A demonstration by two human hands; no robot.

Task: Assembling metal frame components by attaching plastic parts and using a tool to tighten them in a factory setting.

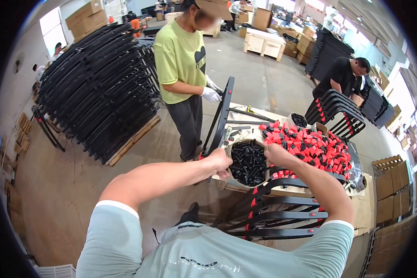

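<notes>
In the head view, both bare hands are seen at the near edge of the worktop (363, 204), on either side of a round container of small black parts (248, 163). The left hand (218, 162) is closed against the container's left rim, and the right hand (277, 155) is curled over its right rim; whether anything small is pinched in either grip cannot be told, since the fingers are turned away. The container is judged to be nearly full, so most of the black parts appear unused. Just beyond it, toward the right edge of the worktop, a large heap of red and black caps (312, 144) is spread out. Below the hands, at the near edge, a stack of black curved frames (282, 215) is laid flat, with red caps already fitted at several points, which suggests part of the work is done. The frames look slim, dark and slightly bowed. At the far edge another black frame (220, 118) is held upright by a white-gloved hand (211, 95) of a person in a yellow-green shirt. On the floor to the left, a tall pile of black frames (97, 83) is stacked on a pallet.
</notes>
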